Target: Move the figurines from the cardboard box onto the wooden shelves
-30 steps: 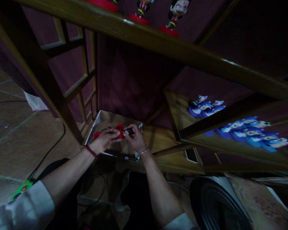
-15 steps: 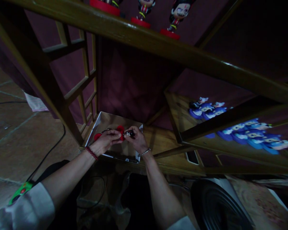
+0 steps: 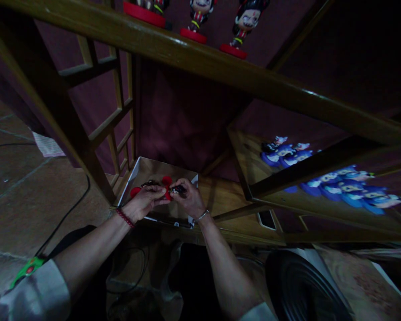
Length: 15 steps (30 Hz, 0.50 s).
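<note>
My left hand (image 3: pixel 146 201) pinches a round red base (image 3: pixel 168 193) over an open shallow cardboard box (image 3: pixel 153 166). My right hand (image 3: pixel 190 199) grips a small dark figurine (image 3: pixel 177 190), its lower end against that base; fingers hide how the two meet. Another red disc (image 3: pixel 166 180) shows just behind the held one. Beside my left hand, in the box, lies a further red base (image 3: pixel 135 191) with a dark piece close to it, partly covered by the hand.
A wooden shelf bar (image 3: pixel 173 44) crosses above my hands, with red-based figurines (image 3: pixel 243 29) standing over it. Several blue figurines (image 3: pixel 349 185) stand on the right-hand shelf. A phone (image 3: pixel 266 220) lies right of the box. Lattice (image 3: pixel 115 120) borders the left side; a black round object (image 3: pixel 304 285) is lower right.
My right hand has shifted slightly left and turned, bringing the figurine closer against the red base. The left hand keeps its pinch. The whole view has moved a little.
</note>
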Each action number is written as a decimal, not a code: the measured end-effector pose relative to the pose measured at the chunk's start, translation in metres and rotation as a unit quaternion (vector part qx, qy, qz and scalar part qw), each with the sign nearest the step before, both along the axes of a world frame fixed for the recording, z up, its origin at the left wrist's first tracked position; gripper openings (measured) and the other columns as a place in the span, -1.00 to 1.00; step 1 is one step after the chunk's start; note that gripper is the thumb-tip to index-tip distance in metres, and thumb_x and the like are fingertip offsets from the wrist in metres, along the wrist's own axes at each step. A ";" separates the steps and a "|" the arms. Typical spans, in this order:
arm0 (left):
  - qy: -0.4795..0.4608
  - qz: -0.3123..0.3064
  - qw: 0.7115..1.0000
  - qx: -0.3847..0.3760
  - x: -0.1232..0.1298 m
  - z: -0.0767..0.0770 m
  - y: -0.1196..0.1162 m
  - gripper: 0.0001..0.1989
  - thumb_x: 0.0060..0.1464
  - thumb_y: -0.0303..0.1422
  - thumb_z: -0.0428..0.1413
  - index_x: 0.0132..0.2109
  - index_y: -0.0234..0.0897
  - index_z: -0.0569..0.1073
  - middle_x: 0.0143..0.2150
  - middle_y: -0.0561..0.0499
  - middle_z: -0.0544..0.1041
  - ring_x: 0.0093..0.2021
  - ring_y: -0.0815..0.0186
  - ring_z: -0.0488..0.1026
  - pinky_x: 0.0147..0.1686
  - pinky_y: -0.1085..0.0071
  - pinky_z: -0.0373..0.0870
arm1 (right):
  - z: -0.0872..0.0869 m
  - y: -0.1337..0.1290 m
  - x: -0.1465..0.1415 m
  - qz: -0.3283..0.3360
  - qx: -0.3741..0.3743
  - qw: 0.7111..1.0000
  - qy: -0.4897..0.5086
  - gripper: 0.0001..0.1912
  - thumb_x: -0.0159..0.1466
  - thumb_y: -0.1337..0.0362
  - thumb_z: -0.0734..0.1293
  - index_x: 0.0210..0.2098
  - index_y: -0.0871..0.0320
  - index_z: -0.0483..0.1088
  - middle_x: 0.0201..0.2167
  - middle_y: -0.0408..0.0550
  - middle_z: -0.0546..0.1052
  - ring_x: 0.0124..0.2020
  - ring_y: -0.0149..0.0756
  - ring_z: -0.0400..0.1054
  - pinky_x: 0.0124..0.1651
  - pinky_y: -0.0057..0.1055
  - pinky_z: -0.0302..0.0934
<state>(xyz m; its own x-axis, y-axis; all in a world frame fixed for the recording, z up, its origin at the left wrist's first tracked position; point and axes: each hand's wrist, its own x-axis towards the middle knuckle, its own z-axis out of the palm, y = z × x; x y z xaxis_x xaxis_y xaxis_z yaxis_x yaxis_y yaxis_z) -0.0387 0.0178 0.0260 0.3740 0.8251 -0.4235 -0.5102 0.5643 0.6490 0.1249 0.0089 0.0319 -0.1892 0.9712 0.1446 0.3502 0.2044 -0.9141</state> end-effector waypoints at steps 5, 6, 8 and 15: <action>0.001 -0.027 1.000 -0.007 -0.006 -0.001 -0.001 -0.91 -0.09 -0.60 0.13 -0.50 -0.43 0.46 -0.52 0.01 0.49 -0.46 0.37 0.45 -0.26 0.23 0.47 | 0.003 -0.001 -0.002 0.025 0.019 0.999 -0.036 -0.80 0.08 0.32 0.30 -0.28 0.11 0.24 -0.30 -0.12 0.48 -0.24 -0.35 0.37 -0.13 -0.37 0.21; 0.001 -0.030 0.999 -0.009 -0.006 -0.001 -0.001 -0.91 -0.08 -0.60 0.12 -0.50 -0.43 0.46 -0.52 0.00 0.50 -0.45 0.37 0.46 -0.26 0.23 0.47 | 0.003 -0.001 -0.002 0.029 0.023 0.998 -0.047 -0.80 0.08 0.32 0.30 -0.28 0.11 0.25 -0.30 -0.13 0.48 -0.24 -0.34 0.37 -0.12 -0.36 0.21; 0.000 -0.032 0.999 -0.013 -0.008 0.000 -0.002 -0.90 -0.07 -0.61 0.11 -0.49 -0.43 0.47 -0.51 0.00 0.50 -0.44 0.36 0.46 -0.26 0.23 0.47 | 0.004 -0.002 -0.002 0.036 0.030 0.997 -0.066 -0.81 0.09 0.32 0.28 -0.28 0.11 0.26 -0.30 -0.13 0.48 -0.24 -0.35 0.37 -0.11 -0.36 0.20; 0.027 -0.003 1.000 -0.010 -0.004 0.004 -0.005 -0.93 -0.11 -0.60 0.15 -0.50 -0.43 0.45 -0.51 0.02 0.48 -0.44 0.38 0.45 -0.29 0.27 0.47 | 0.004 -0.005 -0.005 0.008 0.032 0.995 -0.093 -0.82 0.09 0.31 0.27 -0.28 0.11 0.27 -0.33 -0.15 0.47 -0.29 -0.35 0.36 -0.17 -0.38 0.21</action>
<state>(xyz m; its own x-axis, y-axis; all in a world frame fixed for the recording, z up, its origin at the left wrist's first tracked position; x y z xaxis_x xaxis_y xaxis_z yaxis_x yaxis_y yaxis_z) -0.0428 0.0125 0.0297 0.3541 0.8140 -0.4604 -0.4711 0.5806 0.6641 0.1203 0.0044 0.0357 -0.2337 0.9579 0.1671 0.5086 0.2669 -0.8186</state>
